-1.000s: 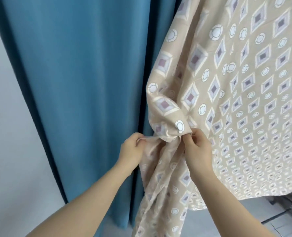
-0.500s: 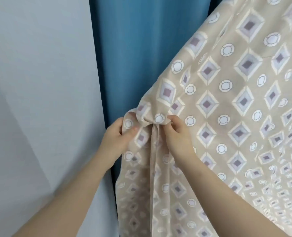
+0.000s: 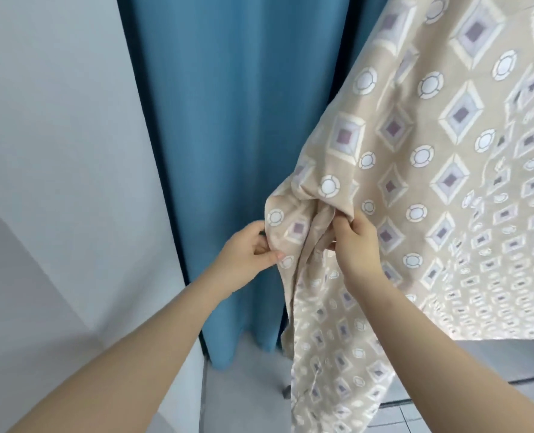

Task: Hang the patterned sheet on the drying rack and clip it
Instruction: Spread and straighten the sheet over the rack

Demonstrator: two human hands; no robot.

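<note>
Nearest the camera, 2 bare forearms reach up to a bunched corner of the patterned sheet (image 3: 431, 157). The left hand (image 3: 247, 253) has its grip closed on the sheet's outer edge, pinching it between thumb and curled fingers. Just beside it, the right hand (image 3: 358, 245) has its fingers curled into the gathered fold a little further inboard. A short, slack span of cloth lies between the 2 hands. From this grip the sheet runs 2 ways: a loose tail drops straight down towards the tiled floor (image 3: 244, 392), and the main body climbs up and to the right, out of the top of the frame. That rising line is probably where the drying rack carries it, though neither rack nor clip is in view. The right hand is the nearer to the hung part and the left hand holds the free edge, so spreading likely means drawing the left hand away. Behind hang a blue curtain (image 3: 222, 120) and a pale wall (image 3: 50, 120).
</note>
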